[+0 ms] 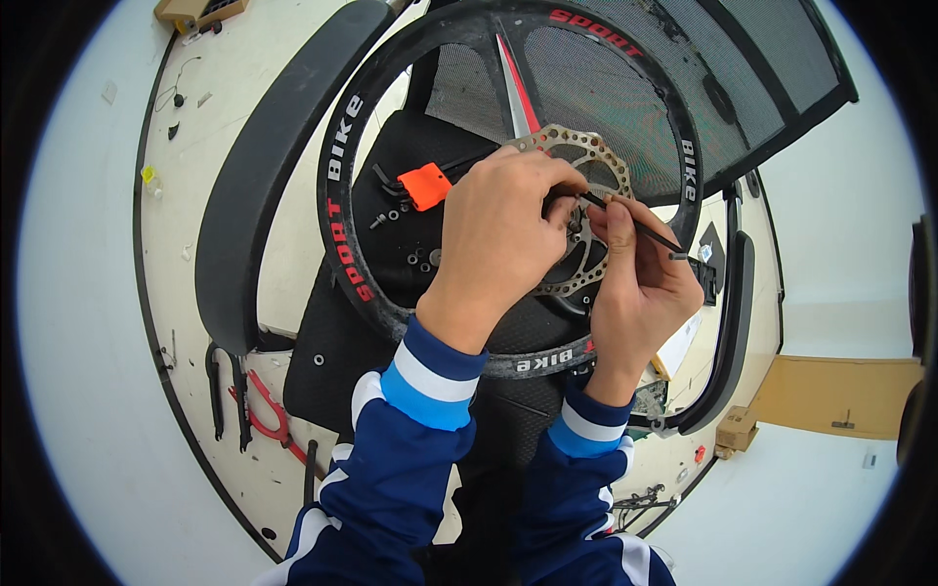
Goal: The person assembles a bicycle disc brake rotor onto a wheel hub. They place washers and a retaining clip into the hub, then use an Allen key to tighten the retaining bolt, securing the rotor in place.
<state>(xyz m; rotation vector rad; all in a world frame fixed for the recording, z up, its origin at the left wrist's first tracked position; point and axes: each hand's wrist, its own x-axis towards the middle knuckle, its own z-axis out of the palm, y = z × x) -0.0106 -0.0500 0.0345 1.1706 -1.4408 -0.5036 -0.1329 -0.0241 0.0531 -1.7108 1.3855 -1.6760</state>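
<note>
A black bicycle wheel (338, 225) with red and white lettering lies flat on a chair seat, a perforated metal brake disc (559, 138) at its centre. My right hand (645, 278) grips a thin black hex key (657, 236), its short bent end pointing outward. Over the hub, my left hand (503, 220) is closed in a pinch by the key's other end; what lies between its fingertips is hidden. Left of that hand rests an orange holder (424, 187) with black hex keys, beside a small bolt (379, 221) and several washers or nuts (420, 256).
The chair's black armrests (278, 166) flank the wheel, and its mesh backrest (782, 59) rises beyond. Red-handled pliers or cutters (269, 415) and a black fork-shaped part (230, 396) are on the lower left. A cardboard box (737, 428) stands on the floor at right.
</note>
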